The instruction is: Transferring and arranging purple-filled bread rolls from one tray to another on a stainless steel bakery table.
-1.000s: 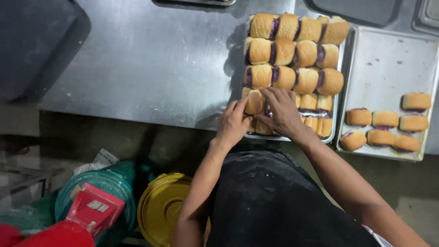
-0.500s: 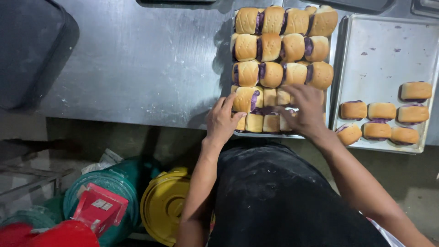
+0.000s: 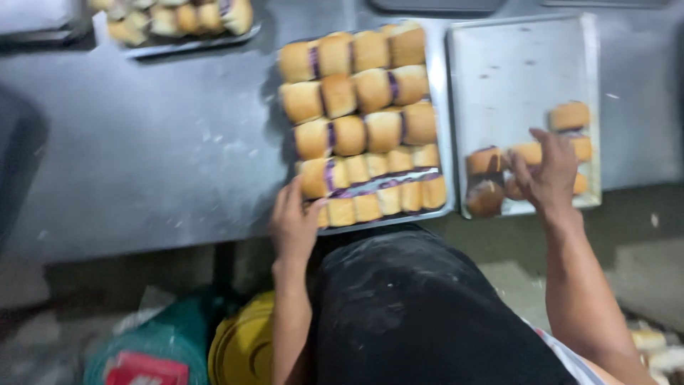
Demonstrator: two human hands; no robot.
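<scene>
Steel table, three trays, two hands

Hardly anything of this kind shows. Below the front edge of the steel bench, at the bottom left of the view, a red rectangular package or label lies on top of a green bag-like bundle; pale markings show on the red face, but the blur makes them unreadable, and whether it is a flat packet or a printed panel cannot be told. Just to its right stands a round yellow lid or container, plain as far as can be seen. No signs or screens appear anywhere.
</scene>
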